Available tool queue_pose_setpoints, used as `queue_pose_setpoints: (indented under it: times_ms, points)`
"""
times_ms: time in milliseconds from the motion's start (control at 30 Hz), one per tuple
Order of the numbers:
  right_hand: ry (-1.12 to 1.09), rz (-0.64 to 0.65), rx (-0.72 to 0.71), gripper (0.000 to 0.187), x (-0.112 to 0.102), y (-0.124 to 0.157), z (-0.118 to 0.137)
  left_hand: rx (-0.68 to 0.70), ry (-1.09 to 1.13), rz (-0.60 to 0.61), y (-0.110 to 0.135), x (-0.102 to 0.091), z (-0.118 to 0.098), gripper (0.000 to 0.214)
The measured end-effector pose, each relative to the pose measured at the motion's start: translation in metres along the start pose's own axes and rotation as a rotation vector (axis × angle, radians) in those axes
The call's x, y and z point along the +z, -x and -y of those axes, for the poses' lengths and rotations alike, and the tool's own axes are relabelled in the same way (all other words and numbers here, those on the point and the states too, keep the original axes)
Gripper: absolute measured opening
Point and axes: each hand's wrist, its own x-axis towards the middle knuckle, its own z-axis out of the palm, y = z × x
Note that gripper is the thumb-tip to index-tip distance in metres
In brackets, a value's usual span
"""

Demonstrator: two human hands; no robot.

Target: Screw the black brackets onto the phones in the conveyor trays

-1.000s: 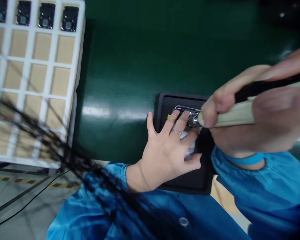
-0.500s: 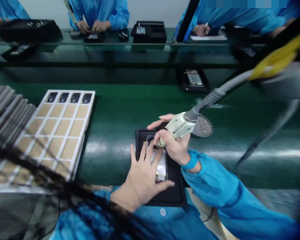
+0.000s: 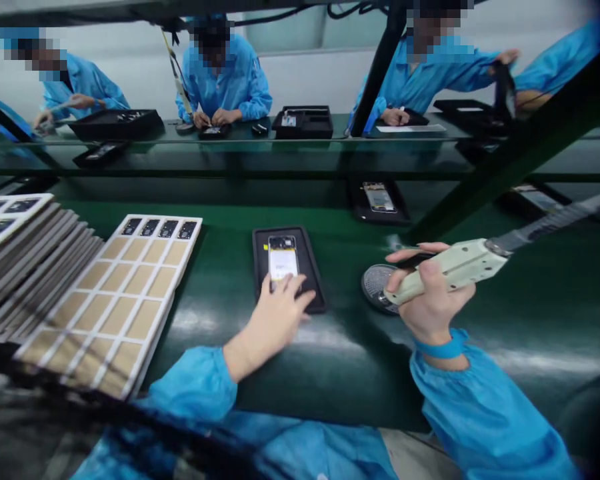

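My right hand (image 3: 433,307) is wrapped round a pale electric screwdriver (image 3: 467,260), with a grey cable running off its back end. Its front end is over a round dish (image 3: 374,283) of tiny screws. My left hand (image 3: 273,317) has its fingers spread over the lower end of an opened phone (image 3: 283,259), whose inner parts face up. The phone lies in a shallow black tray (image 3: 307,267) on the green bench. Those fingers cover the phone's lower part, and I cannot tell whether they press on it or on the tray.
To the left lies a white gridded tray (image 3: 140,287) with small black boards in its far row, beside a stack of similar trays (image 3: 45,267). Another black tray (image 3: 380,217) with a phone sits farther back. A slanting dark post (image 3: 500,160) crosses the right. Co-workers sit opposite.
The screwdriver in my right hand has moved off the phone to the right, over the screw dish. The tray with the phone lies farther from my body, my left hand with it. My view has lifted.
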Motion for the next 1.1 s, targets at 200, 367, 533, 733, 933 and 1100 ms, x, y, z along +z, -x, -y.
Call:
queue_pose_setpoints:
  times_ms: [200, 367, 533, 733, 933, 1100]
  points:
    - [-0.017, 0.068, 0.07, 0.037, 0.001, 0.022, 0.001, -0.271, 0.013, 0.016, -0.098, 0.013, 0.097, 0.041]
    - [-0.036, 0.091, 0.153, 0.027, 0.005, 0.027, 0.009, -0.384, 0.055, -0.014, -0.151, 0.023, 0.131, 0.04]
    - [-0.035, 0.077, 0.195, 0.02, 0.005, 0.024, 0.017, -0.336, 0.113, -0.092, -0.207, 0.04, 0.074, 0.044]
    - [-0.016, 0.081, 0.217, 0.019, 0.004, 0.024, 0.019, -0.196, 0.256, -0.034, -0.283, 0.065, -0.013, 0.041]
    - [0.029, 0.061, 0.23, 0.02, 0.004, 0.027, 0.016, -0.262, 0.312, 0.01, -0.294, 0.063, -0.021, 0.039]
    - [0.079, 0.025, 0.234, 0.023, 0.003, 0.027, 0.017, -0.227, 0.354, -0.011, -0.238, 0.041, 0.005, 0.038]
